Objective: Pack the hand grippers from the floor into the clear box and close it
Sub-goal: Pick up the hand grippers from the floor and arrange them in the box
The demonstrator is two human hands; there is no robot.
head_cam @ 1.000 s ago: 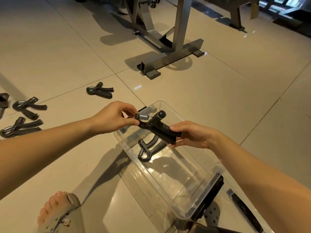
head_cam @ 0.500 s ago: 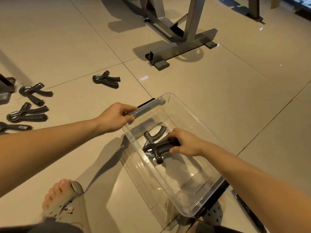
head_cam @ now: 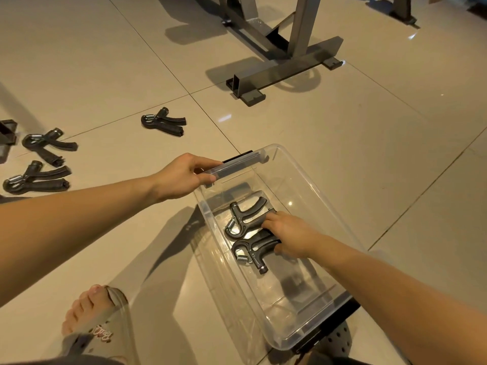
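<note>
While floor grippers (head_cam: 37, 177) wait at left edge, left hand (head_cam: 184, 177) grips box (head_cam: 311, 185) rim at far end, fingers curled over it. Keep box steady like that. Lower middle: far gripper (head_cam: 246, 217) and near gripper (head_cam: 253, 248) lie side by side on box bottom. Right hand (head_cam: 290, 233) curls round near gripper handles. Let go softly, lift hand straight up, don't bump far gripper. Half second back, near gripper was tilted in hand; now lies flat.
</note>
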